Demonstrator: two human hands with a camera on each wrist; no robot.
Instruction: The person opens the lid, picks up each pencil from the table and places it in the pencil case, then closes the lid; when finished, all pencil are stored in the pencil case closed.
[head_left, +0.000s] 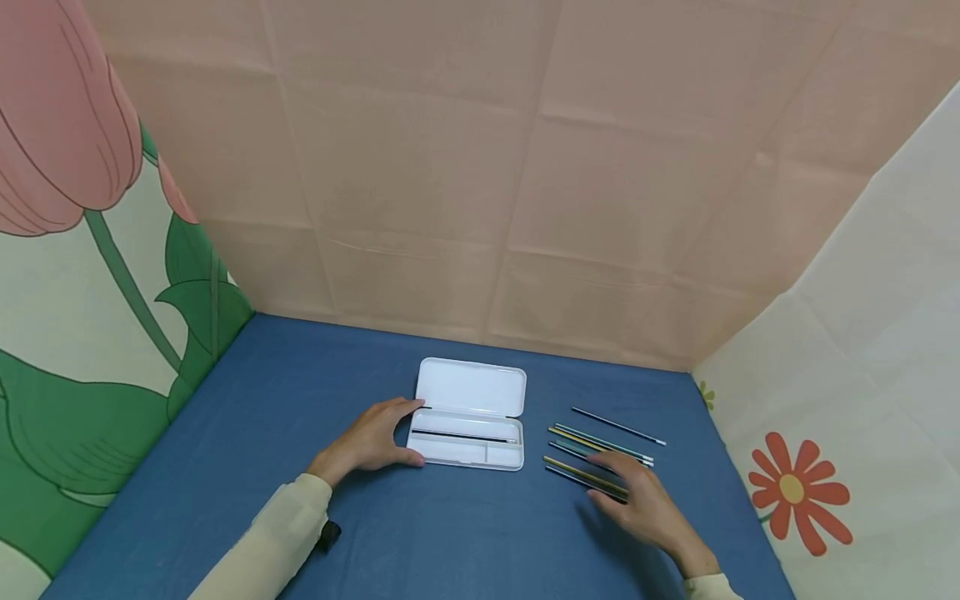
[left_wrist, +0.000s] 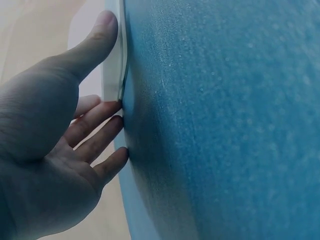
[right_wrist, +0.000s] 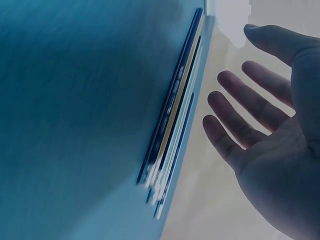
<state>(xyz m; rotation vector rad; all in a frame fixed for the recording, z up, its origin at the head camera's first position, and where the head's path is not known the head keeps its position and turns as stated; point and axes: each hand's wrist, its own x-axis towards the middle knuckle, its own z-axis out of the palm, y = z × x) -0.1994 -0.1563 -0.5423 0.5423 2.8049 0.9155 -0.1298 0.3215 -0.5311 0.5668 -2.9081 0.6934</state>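
A white pencil case [head_left: 468,390] lies with its lid swung back, and one dark pencil [head_left: 457,435] is in its tray. My left hand [head_left: 371,437] is at the case's left side, thumb by the near corner and fingers by the hinge. In the left wrist view the thumb [left_wrist: 102,37] lies along the case edge and the other fingers are extended. To the right, several thin pencils [right_wrist: 172,115] with pale ends lie loosely side by side in blue, yellow and green. Spread fingers of my right hand [head_left: 645,504] hover over their near ends, holding nothing.
One dark pencil [head_left: 618,426] lies a little apart, behind the others. Blue cloth [head_left: 450,533] covers the table. A tan sheet [head_left: 420,167] hangs at the back, with a tulip-print sheet [head_left: 135,292] on the left and a flower-print sheet [head_left: 862,375] on the right.
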